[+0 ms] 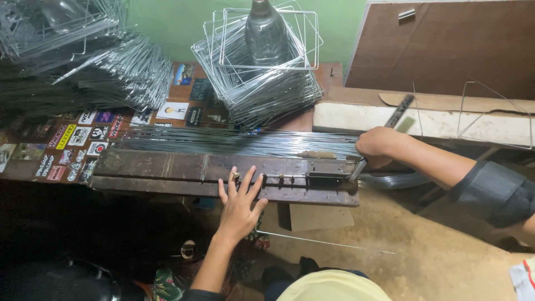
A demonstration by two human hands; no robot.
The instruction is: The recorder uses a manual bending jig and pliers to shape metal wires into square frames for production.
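My left hand [239, 200] lies flat with fingers spread on a dark wooden bending jig [167, 170], pressing near a thin wire [284, 176] that runs along it to a metal block. My right hand [379, 144] is closed around the jig's metal lever handle [398, 114], which slants up to the right from the jig's right end. A bundle of straight silver wires [234, 142] lies just behind the jig.
Stacks of bent square wire frames [262, 83] stand at the back centre, with a clear plastic bottle [267, 30] on top. More wire frames [83, 61] pile at the back left. A bent wire [490, 111] rests on a white board at right. One loose wire [323, 242] lies on the floor.
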